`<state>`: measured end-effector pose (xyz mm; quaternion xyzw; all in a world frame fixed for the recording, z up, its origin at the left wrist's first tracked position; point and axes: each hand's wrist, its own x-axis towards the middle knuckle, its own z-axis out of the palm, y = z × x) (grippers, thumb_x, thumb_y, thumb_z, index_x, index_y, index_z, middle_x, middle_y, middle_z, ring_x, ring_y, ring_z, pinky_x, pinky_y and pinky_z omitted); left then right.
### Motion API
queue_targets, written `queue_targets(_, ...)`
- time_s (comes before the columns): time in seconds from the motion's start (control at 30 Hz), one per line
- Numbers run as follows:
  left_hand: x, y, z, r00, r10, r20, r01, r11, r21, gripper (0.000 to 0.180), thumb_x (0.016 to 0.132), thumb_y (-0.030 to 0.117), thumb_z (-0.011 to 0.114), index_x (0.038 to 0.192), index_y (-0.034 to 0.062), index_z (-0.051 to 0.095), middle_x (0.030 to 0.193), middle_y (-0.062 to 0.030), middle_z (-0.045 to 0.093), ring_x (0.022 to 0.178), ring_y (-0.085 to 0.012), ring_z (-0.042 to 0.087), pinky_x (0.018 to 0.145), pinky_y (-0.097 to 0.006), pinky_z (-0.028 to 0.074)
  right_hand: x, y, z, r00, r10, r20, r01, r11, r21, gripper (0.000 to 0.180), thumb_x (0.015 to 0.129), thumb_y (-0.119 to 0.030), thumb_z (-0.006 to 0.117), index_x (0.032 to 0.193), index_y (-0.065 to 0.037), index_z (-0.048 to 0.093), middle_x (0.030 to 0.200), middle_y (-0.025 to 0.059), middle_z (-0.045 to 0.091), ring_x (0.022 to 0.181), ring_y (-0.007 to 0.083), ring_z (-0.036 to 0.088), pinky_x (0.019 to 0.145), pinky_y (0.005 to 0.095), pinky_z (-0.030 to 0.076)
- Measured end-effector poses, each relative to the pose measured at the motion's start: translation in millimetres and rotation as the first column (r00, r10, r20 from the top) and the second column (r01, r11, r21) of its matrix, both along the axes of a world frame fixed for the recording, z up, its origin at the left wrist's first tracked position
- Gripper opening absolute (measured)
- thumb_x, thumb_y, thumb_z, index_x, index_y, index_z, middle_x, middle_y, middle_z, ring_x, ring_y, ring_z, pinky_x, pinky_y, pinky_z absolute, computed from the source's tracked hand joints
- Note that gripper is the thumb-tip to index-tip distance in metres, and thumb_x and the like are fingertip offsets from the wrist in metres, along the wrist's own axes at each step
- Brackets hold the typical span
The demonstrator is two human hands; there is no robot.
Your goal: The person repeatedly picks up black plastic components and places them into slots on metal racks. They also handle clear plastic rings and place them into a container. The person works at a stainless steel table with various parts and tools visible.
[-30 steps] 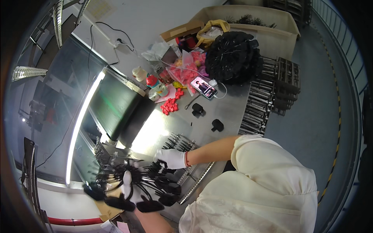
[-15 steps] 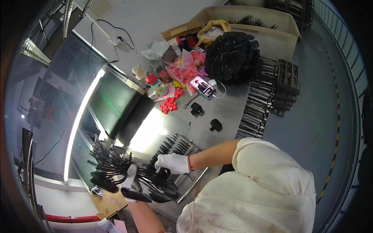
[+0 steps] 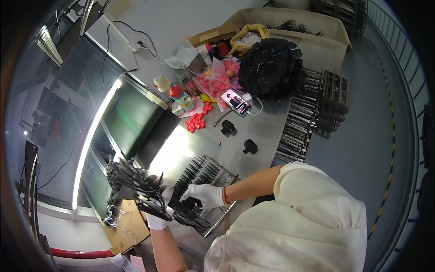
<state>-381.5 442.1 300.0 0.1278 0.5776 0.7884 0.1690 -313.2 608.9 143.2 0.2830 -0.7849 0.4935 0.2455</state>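
My left hand [image 3: 158, 222], in a white glove, is closed round a bunch of long, thin black pieces [image 3: 140, 183]; the pieces hide most of its fingers. Rows of similar black pieces [image 3: 195, 168] stand in a metal rack [image 3: 230, 177] on the table. Over the middle of that rack is my white-gloved right hand [image 3: 207, 195], fingers curled down among the pieces. Something black lies under its fingertips, too covered to make out. More black pieces [image 3: 188, 217] lie along the rack's near left part, between my two hands.
A phone [image 3: 235, 101] plays beyond the rack, beside red plastic parts [image 3: 195, 122] and two black blocks [image 3: 250, 146]. Farther off sit a large black bundle [image 3: 271, 68] and a beige bin [image 3: 317, 47]. Metal racks [image 3: 299, 122] are stacked at the right; a green conveyor belt [image 3: 129, 119] lies left.
My left hand and its bunch have swung up and left, away from the rack, uncovering more of it. My right hand has shifted slightly right and down, still curled at the rack.
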Motion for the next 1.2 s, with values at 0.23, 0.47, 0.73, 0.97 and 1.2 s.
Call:
queue_targets(0.23,41,28,-2,0.645,-0.012,-0.764,-0.32,0.903,-0.285,0.118,0.067,0.005,0.091,0.16,0.0034,0.017,0.141,-0.012,0.043,0.129,-0.0246,0.046,0.107,-0.038,0.043,3,20,38,0.142,0.833,0.535,-0.096,0.549,-0.83,0.032,0.094,-0.007,0.071,0.125,-0.004,0.064,0.11,0.0041,0.067,0.107,0.0151,0.063,0.088,0.0315,0.055)
queue_targets(0.47,22,38,18,0.918,-0.116,-0.379,-0.125,0.822,-0.555,0.1,0.061,0.004,0.092,0.143,0.0027,0.035,0.125,-0.0076,0.048,0.113,-0.0206,0.052,0.1,-0.035,0.046,4,-12,-23,0.73,0.581,0.361,-0.24,0.712,-0.66,0.025,0.1,-0.007,0.058,0.124,-0.008,0.056,0.104,0.0013,0.06,0.084,0.012,0.06,0.07,0.0308,0.054)
queue_targets(0.73,42,40,28,0.393,-0.329,-0.859,-0.618,0.598,-0.511,0.104,0.062,0.003,0.091,0.147,-0.0002,0.032,0.128,-0.0133,0.051,0.117,-0.0287,0.054,0.102,-0.041,0.049,8,22,33,-0.189,0.975,0.113,0.122,0.137,-0.983,0.015,0.104,-0.01,0.055,0.115,-0.007,0.064,0.101,0.0048,0.068,0.089,0.014,0.066,0.069,0.0337,0.057)
queue_targets(0.97,24,43,30,0.519,-0.448,-0.728,-0.455,0.576,-0.679,0.111,0.056,0.012,0.093,0.15,-0.0013,0.037,0.123,-0.0183,0.053,0.11,-0.0364,0.057,0.097,-0.042,0.049,19,14,6,0.564,0.612,0.554,-0.4,0.79,-0.465,0.022,0.093,-0.009,0.067,0.114,-0.004,0.063,0.103,0.0063,0.066,0.094,0.0194,0.066,0.085,0.034,0.054)
queue_targets(1.2,38,39,41,0.014,-0.655,-0.755,-0.737,0.503,-0.45,0.08,0.064,0.023,0.091,0.134,0.0033,0.057,0.118,-0.0239,0.053,0.106,-0.0451,0.054,0.09,-0.05,0.048,28,41,59,-0.185,0.951,0.248,0.19,0.282,-0.94,0.021,0.103,-0.015,0.061,0.122,-0.007,0.061,0.094,0.006,0.068,0.083,0.0181,0.067,0.072,0.033,0.06)
